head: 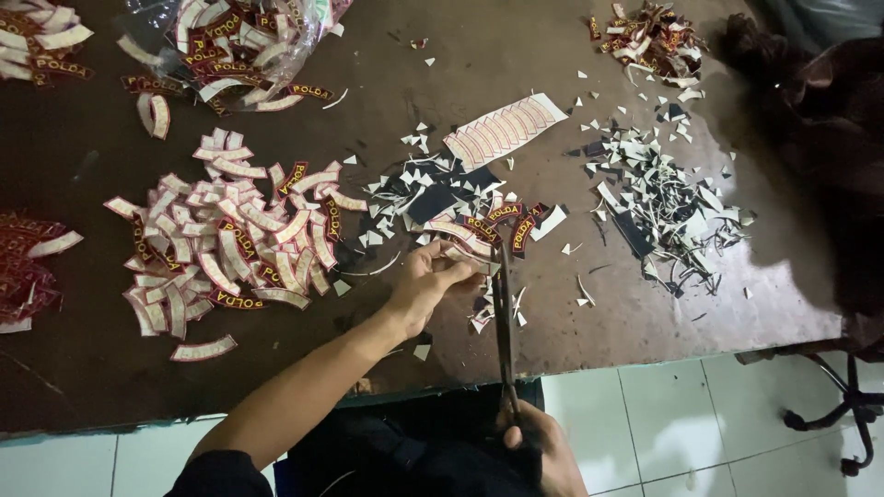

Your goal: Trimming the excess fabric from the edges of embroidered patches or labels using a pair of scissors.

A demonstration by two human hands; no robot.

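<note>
My left hand (425,281) pinches a curved dark-red embroidered patch strip (468,260) just above the dark table (571,313), near its front edge. My right hand (545,451) grips the handles of long dark scissors (504,322) below the table edge. The blades point up to the strip held by my left hand. A small cluster of cut curved patches (502,221) lies just beyond my left hand.
A large heap of curved patches (230,239) lies left of my left hand. A clear bag of patches (244,41) sits far left. An uncut sheet (505,129) lies at centre back. Offcut scraps (658,198) litter the right. A chair base (852,410) stands on the white tiled floor.
</note>
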